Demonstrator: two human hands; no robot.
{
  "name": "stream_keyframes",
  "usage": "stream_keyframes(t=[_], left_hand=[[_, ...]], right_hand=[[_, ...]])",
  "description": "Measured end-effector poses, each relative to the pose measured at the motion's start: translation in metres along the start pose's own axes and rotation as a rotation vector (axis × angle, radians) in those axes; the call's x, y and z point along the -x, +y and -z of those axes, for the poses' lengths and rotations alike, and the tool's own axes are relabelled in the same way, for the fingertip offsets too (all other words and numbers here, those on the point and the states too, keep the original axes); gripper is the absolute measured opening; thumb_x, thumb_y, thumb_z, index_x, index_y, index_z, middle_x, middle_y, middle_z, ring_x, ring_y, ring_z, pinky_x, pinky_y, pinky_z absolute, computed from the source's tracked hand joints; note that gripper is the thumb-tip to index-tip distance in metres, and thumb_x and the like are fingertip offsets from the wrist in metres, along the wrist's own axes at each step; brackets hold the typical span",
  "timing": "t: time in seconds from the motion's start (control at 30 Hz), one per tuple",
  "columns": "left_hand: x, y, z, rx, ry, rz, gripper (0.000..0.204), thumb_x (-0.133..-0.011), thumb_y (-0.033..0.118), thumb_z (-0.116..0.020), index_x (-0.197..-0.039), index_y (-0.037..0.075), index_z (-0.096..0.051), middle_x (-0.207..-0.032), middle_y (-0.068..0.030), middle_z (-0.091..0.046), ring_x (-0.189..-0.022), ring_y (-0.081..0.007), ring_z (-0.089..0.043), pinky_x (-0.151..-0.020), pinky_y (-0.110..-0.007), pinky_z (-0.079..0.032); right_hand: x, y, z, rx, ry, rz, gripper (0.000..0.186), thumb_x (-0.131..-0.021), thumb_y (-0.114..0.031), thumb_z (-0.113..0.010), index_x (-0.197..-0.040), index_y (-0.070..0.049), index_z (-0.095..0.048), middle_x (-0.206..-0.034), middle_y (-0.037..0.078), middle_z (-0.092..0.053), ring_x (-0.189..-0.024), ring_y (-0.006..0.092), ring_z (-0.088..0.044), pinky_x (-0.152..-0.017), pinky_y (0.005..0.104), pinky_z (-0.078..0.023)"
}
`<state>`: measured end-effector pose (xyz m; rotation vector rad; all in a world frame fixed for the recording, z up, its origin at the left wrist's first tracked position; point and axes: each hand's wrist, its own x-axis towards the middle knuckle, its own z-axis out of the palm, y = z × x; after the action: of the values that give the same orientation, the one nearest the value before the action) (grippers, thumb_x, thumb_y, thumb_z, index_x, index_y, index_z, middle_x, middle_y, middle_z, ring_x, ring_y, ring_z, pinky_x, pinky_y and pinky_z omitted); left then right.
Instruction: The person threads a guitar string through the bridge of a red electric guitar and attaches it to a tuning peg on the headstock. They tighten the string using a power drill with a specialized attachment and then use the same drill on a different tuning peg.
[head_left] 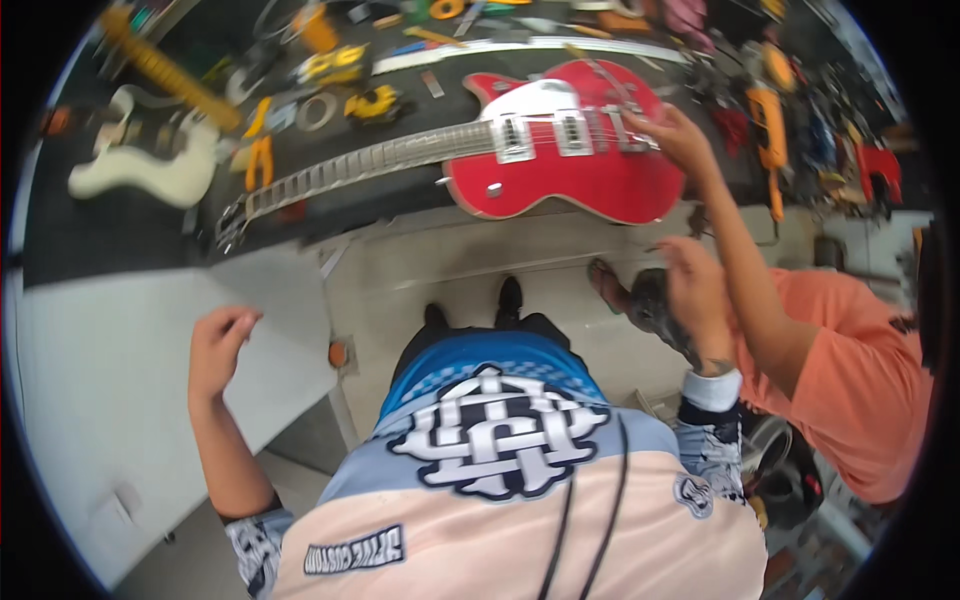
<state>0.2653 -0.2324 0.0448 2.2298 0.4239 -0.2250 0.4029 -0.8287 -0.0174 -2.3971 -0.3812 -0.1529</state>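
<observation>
At the lower left, the person's left hand (218,345) hangs over a pale grey panel (110,370), its fingers (240,318) curled loosely inward and holding nothing; whether the fingertips touch the panel cannot be told. On the other side, the right hand (695,290) is raised with its back to the camera, fingers (672,250) bent and close together. It grips nothing that shows, and how far the fingers are parted underneath cannot be told. Just beside it lies the forearm of a co-worker in an orange shirt (860,390), whose own hand (675,135) rests on the strings near the bridge of a red electric guitar (560,165).

That guitar lies flat on a dark workbench (120,235), its body toward the right and its long neck (340,170) running off to the left, the white pickguard facing up. It sits straight ahead of the person, well apart from the left hand and nearer to the right one.

Farther left on the same bench lies a cream guitar body (145,160), with a yellow neck-like piece (165,65) above it. Orange-handled pliers (260,160), a roll of tape (317,110) and yellow tools (372,103) are scattered between the two guitars. More tools, orange and red, crowd the right end of the bench (770,120).

Below the bench the floor (440,270) is pale concrete, and the person's dark shoes (510,298) stand on it just under the red guitar.
</observation>
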Motion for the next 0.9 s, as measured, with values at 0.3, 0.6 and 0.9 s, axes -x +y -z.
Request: stream_keyframes(t=[0.3,0.6,0.9], left_hand=[[-0.036,-0.144,0.038,0.026,-0.379,-0.019,0.024,-0.096,0.025,-0.071,-0.099,0.002,-0.075,-0.082,-0.0031,-0.070,-0.077,-0.0113,-0.061,-0.071,-0.029,-0.050],[-0.057,-0.259,0.087,0.202,-0.492,0.069,0.024,-0.097,0.025,-0.069,-0.105,0.003,-0.075,-0.084,0.0001,-0.068,-0.078,-0.0086,-0.057,-0.073,-0.025,-0.047],[-0.048,-0.316,0.096,0.439,-0.573,0.086,0.021,-0.094,0.014,-0.070,-0.108,-0.001,-0.074,-0.087,-0.0036,-0.071,-0.079,-0.0104,-0.061,-0.076,-0.026,-0.051]], right_hand=[[0.033,0.047,0.052,0.084,0.318,-0.199,0.030,-0.109,-0.018,-0.049,-0.122,0.005,-0.063,-0.116,0.011,-0.068,-0.111,0.0185,-0.061,-0.099,0.0271,-0.044],[-0.119,-0.048,-0.087,0.307,0.096,-0.039,0.035,-0.109,-0.025,-0.048,-0.128,0.001,-0.063,-0.108,0.006,-0.067,-0.088,0.0159,-0.057,-0.085,0.0264,-0.047],[0.037,-0.076,0.100,0.622,0.274,-0.360,0.038,-0.108,-0.026,-0.050,-0.135,-0.002,-0.063,-0.102,0.007,-0.067,-0.084,0.0193,-0.060,-0.087,0.0256,-0.049]])
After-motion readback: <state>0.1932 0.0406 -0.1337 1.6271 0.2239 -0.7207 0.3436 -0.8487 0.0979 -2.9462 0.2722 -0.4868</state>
